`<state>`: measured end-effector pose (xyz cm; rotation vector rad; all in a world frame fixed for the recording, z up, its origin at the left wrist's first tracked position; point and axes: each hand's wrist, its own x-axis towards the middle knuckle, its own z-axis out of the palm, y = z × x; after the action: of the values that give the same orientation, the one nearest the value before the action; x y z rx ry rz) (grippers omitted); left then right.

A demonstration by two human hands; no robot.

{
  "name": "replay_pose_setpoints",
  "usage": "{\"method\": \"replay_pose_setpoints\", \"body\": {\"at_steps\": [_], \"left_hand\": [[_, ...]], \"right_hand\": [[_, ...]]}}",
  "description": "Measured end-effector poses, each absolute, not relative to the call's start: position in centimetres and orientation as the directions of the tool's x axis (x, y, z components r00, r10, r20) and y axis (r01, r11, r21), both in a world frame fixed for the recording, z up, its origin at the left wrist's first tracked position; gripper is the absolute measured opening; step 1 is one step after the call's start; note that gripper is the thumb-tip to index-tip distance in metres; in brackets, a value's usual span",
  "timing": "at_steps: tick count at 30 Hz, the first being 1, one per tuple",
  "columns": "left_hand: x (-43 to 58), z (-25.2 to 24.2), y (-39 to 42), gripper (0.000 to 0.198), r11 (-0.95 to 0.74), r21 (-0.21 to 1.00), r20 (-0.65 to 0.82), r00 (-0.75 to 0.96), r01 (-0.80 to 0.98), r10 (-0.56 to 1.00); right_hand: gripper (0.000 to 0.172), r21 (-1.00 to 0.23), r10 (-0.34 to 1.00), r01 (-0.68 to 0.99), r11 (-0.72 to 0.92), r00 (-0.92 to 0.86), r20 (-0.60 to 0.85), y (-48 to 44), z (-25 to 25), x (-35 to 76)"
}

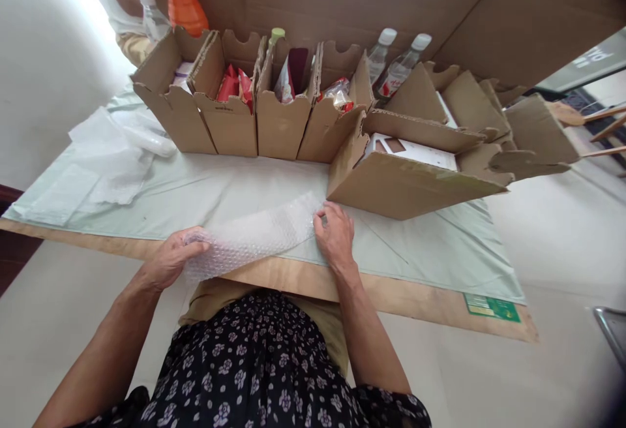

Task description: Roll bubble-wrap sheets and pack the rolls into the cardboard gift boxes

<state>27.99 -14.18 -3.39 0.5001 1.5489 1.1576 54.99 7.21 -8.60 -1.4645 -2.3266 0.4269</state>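
A long strip of clear bubble wrap (259,229) stretches between my two hands above the front edge of the table. Its left end, which looks folded or rolled, is gripped by my left hand (177,255), thumb on top. At the other end my right hand (335,227) pinches the strip's corner between thumb and fingers. Whether anything lies inside the wrap I cannot make out.
Cardboard bins (229,128) holding packets line the back of the table, with an angled box (420,190) at right. Bottles (381,56) and an orange bottle (183,0) stand behind. More plastic wrap (122,160) lies at left on the pale green cloth (235,183).
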Motion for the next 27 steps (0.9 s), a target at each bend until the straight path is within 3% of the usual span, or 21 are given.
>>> {"method": "replay_pose_setpoints", "body": {"at_steps": [6, 9, 11, 15, 18, 22, 25, 27], "left_hand": [[27.4, -3.9, -14.4, 0.036, 0.464, 0.874, -0.482, -0.379, -0.144, 0.790], [27.3, -3.7, -14.4, 0.036, 0.458, 0.887, -0.441, -0.405, -0.061, 0.801], [27.2, -3.4, -14.3, 0.036, 0.443, 0.896, -0.408, -0.434, -0.021, 0.803], [27.2, -2.9, -13.6, 0.033, 0.433, 0.901, -0.370, -0.471, 0.030, 0.801], [27.3, -2.8, -12.3, 0.030, 0.451, 0.890, -0.382, -0.435, 0.066, 0.816], [27.6, -2.6, -10.0, 0.026, 0.426, 0.891, -0.331, -0.417, 0.159, 0.846], [28.0, -2.7, -8.0, 0.024, 0.394, 0.863, -0.242, -0.424, 0.317, 0.873], [28.4, -3.1, -6.8, 0.028, 0.401, 0.777, -0.180, -0.440, 0.486, 0.880]], "right_hand": [[0.042, -0.693, 0.942, 0.659, 0.293, -0.322, 0.092, 6.9, -8.6, 55.3], [0.022, -0.787, 0.939, 0.571, 0.233, -0.344, 0.029, 6.8, -8.1, 55.4], [0.020, -0.836, 0.938, 0.511, 0.200, -0.347, 0.013, 6.4, -7.7, 55.8], [0.033, -0.984, 0.962, 0.176, -0.005, -0.269, -0.053, 5.7, -7.0, 57.5], [0.051, -0.996, 0.982, 0.004, -0.090, -0.167, -0.089, 5.3, -7.0, 59.3], [0.057, -0.998, 0.998, 0.038, -0.053, 0.017, -0.052, 4.5, -7.1, 61.8], [0.056, -0.972, 0.994, 0.227, 0.060, 0.072, 0.078, 3.8, -7.3, 63.0], [0.055, -0.901, 0.983, 0.414, 0.127, 0.071, 0.171, 3.7, -7.7, 63.5]]}}
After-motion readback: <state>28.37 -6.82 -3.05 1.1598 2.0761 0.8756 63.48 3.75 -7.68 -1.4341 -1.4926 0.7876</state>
